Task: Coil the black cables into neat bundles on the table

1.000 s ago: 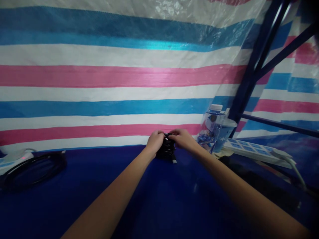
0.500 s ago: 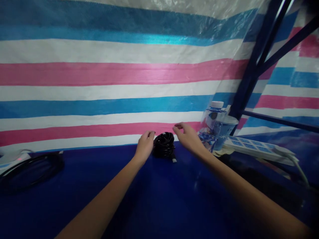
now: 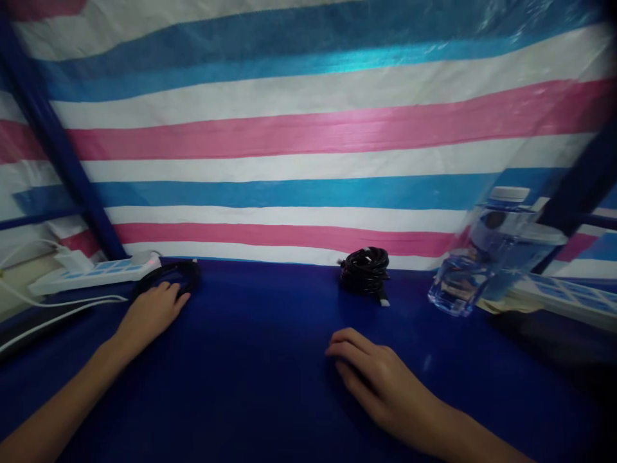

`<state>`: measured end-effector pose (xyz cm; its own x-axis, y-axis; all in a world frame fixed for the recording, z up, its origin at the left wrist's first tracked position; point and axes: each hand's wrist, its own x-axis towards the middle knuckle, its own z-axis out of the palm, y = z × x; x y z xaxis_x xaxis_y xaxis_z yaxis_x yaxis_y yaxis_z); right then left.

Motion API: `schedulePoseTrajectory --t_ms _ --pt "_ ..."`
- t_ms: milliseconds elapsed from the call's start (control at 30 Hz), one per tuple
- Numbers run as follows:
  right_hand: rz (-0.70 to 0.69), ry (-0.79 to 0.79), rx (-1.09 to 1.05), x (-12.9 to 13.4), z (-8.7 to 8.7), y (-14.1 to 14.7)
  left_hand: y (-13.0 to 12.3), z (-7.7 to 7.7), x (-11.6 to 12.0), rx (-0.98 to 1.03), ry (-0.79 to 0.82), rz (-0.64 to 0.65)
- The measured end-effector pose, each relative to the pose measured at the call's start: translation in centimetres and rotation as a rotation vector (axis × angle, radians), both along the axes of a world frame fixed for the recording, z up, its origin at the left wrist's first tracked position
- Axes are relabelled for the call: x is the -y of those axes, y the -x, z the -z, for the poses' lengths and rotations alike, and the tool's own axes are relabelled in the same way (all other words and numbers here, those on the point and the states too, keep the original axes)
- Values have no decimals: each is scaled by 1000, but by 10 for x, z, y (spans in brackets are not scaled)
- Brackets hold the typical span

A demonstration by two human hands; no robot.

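Observation:
At the left, my left hand (image 3: 153,310) reaches over a loosely coiled black cable (image 3: 190,275), its fingers on the near part of the loop; whether they grip it is hard to tell. My right hand (image 3: 378,376) is low over the blue table (image 3: 260,360), fingers loosely curved and apart, holding nothing. Beyond it, near the back edge, sits a tight black cable bundle (image 3: 365,270) with a pale connector end sticking out at its lower right. Neither hand touches this bundle.
A clear bottle (image 3: 465,276) and a lidded cup (image 3: 518,257) stand at the right, beside a white power strip (image 3: 573,297). Another power strip (image 3: 101,272) with a plugged-in charger lies at the left. A striped sheet (image 3: 289,135) hangs behind.
The view has turned left. My left hand has left the tight bundle and moved to the loose coil. My right hand has drawn back from the bundle toward me.

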<state>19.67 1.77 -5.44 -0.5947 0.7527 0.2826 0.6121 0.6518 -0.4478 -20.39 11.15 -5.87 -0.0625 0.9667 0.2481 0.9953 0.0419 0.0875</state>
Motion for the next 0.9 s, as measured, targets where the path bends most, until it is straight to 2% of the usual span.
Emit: schedulePoseTrajectory --t_ms 133,200,300,367,467,500,567,633,700,767,833,900 --pt "56 62 -72 -3 -3 4 -65 -9 14 36 33 75" --pt "146 212 -192 -9 -5 12 -104 -21 27 128 18 134" --pt "223 585 -492 -26 -14 29 -157 -51 49 852 -89 246" --pt "220 692 -680 -36 -23 40 -183 -74 60 1332 -91 314" --pt "240 688 -891 -43 -33 46 -201 -98 63 1715 -40 401" --pt "257 658 -907 -42 -33 45 -202 -100 61 1795 -4 405" --pt "291 522 -825 -39 -29 40 -199 -91 51 1914 87 362" --pt "331 341 -631 -34 -19 35 -192 -70 39 1935 164 268" --pt "358 174 -384 -29 -10 33 -184 -44 27 1829 192 161" --pt "374 82 -202 -26 -4 34 -173 -23 16 1675 187 103" --pt "395 33 -94 -25 -3 36 -160 -11 7 1394 154 124" --pt "467 24 28 -28 -4 38 -146 -9 0 992 130 146"
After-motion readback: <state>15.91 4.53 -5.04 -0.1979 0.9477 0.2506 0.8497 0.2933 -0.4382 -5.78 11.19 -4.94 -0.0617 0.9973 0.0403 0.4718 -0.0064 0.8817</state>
